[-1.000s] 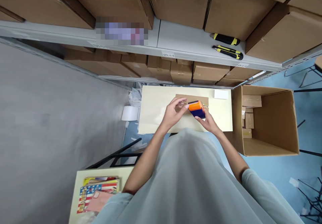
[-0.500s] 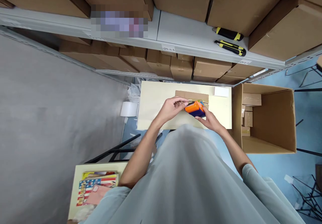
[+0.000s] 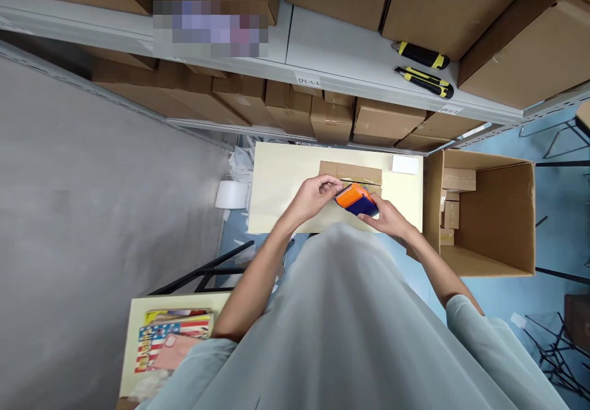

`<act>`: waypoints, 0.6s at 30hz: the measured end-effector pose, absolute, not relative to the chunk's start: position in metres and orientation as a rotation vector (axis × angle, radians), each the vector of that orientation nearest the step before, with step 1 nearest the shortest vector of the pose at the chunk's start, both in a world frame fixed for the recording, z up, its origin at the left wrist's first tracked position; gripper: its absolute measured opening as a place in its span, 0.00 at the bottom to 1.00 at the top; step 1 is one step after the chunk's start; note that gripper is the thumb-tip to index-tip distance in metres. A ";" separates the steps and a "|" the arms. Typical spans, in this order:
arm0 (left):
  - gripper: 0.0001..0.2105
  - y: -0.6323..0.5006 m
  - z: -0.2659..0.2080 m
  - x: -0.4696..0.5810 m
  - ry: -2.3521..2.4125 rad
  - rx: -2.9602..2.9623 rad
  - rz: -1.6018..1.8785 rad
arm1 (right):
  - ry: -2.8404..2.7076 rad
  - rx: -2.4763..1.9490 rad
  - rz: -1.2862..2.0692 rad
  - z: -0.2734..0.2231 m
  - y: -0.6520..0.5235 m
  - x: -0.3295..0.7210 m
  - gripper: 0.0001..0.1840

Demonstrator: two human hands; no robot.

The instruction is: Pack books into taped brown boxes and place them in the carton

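Over the cream table I hold a small orange and dark-blue box (image 3: pixel 356 200), tilted; its exact contents cannot be made out. My right hand (image 3: pixel 385 214) grips its right end, thumb on the near side and fingers on the far side. The fingers of my left hand (image 3: pixel 318 196) are pinched together at the box's upper left end. Just behind it, partly covered by it, a flat brown cardboard box (image 3: pixel 351 171) with shiny tape lies on the table.
A white box (image 3: pixel 404 165) sits at the table's (image 3: pixel 281 189) back right. To the right stands a large open carton (image 3: pixel 498 213) with several small boxes inside. Two utility knives (image 3: pixel 424 83) lie on the shelf (image 3: pixel 336 38) above. Books (image 3: pixel 173 339) are at lower left.
The orange and blue box has turned slightly and shifted a little left, showing more of its orange face. Both hands keep their places on it. The whole view has shifted slightly.
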State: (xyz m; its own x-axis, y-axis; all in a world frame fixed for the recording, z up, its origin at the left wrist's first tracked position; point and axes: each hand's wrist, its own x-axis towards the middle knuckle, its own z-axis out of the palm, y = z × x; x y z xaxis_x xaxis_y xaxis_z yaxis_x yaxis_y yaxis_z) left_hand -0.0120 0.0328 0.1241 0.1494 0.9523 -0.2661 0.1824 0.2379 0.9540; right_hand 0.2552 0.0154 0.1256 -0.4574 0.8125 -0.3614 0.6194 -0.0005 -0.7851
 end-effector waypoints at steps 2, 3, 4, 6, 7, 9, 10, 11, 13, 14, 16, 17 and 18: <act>0.22 0.029 0.116 -0.012 1.301 1.170 0.819 | -2.022 -1.561 1.481 0.129 0.015 0.250 0.25; 0.23 0.028 0.112 -0.013 1.291 1.144 0.824 | -1.998 -1.598 1.491 0.130 0.015 0.247 0.26; 0.24 0.027 0.107 -0.014 1.278 1.112 0.829 | -1.981 -1.632 1.496 0.131 0.014 0.244 0.27; 0.25 0.024 0.098 -0.016 1.253 1.039 0.842 | -1.980 -1.664 1.506 0.131 0.014 0.239 0.28; 0.26 0.022 0.094 -0.017 1.246 1.005 0.851 | -1.995 -1.659 1.514 0.131 0.013 0.237 0.29; 0.27 0.018 0.088 -0.018 1.250 0.961 0.874 | -2.032 -1.644 1.525 0.131 0.013 0.235 0.29; 0.26 0.015 0.087 -0.018 1.259 0.953 0.887 | -2.046 -1.644 1.534 0.132 0.014 0.235 0.29; 0.26 0.013 0.086 -0.018 1.273 0.951 0.902 | -2.058 -1.649 1.548 0.132 0.015 0.235 0.30; 0.25 0.008 0.085 -0.016 1.304 0.947 0.927 | -2.077 -1.663 1.586 0.136 0.018 0.235 0.30; 0.24 0.006 0.085 -0.016 1.315 0.941 0.940 | -2.090 -1.666 1.604 0.138 0.020 0.236 0.30; 0.23 0.003 0.084 -0.015 1.332 0.912 0.974 | -2.133 -1.668 1.631 0.146 0.026 0.237 0.30; 0.23 0.003 0.083 -0.016 1.342 0.892 0.994 | -2.157 -1.669 1.650 0.150 0.030 0.239 0.30; 0.22 0.003 0.082 -0.018 1.356 0.869 1.012 | -2.175 -1.671 1.678 0.155 0.033 0.240 0.30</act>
